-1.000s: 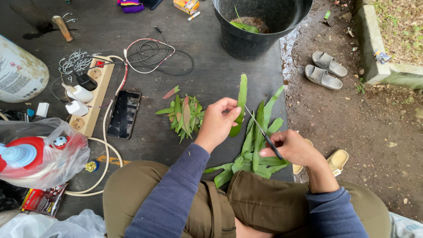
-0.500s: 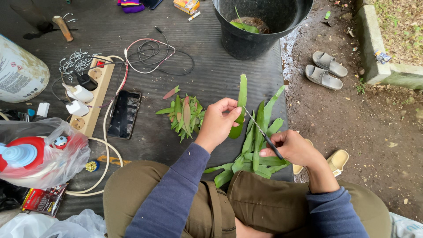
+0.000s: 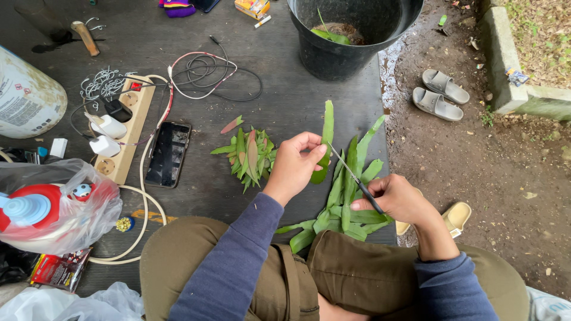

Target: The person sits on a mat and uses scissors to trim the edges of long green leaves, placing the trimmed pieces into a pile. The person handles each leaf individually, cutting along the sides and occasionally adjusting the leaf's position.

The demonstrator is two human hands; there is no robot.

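Observation:
My left hand pinches a long green leaf and holds it upright over the dark mat. My right hand grips a thin knife by its black handle, the blade slanting up toward the held leaf and touching or nearly touching it. Under both hands lies a bundle of long green leaves. A small pile of cut leaf pieces, green with some reddish ones, sits just left of my left hand.
A black bucket with plant matter stands at the back. A phone, a wooden power strip with plugs and cables lie left. Plastic bags sit near my left knee. Grey sandals rest on the dirt.
Both hands hold nearly the same pose; the knife blade has shifted slightly along the held leaf.

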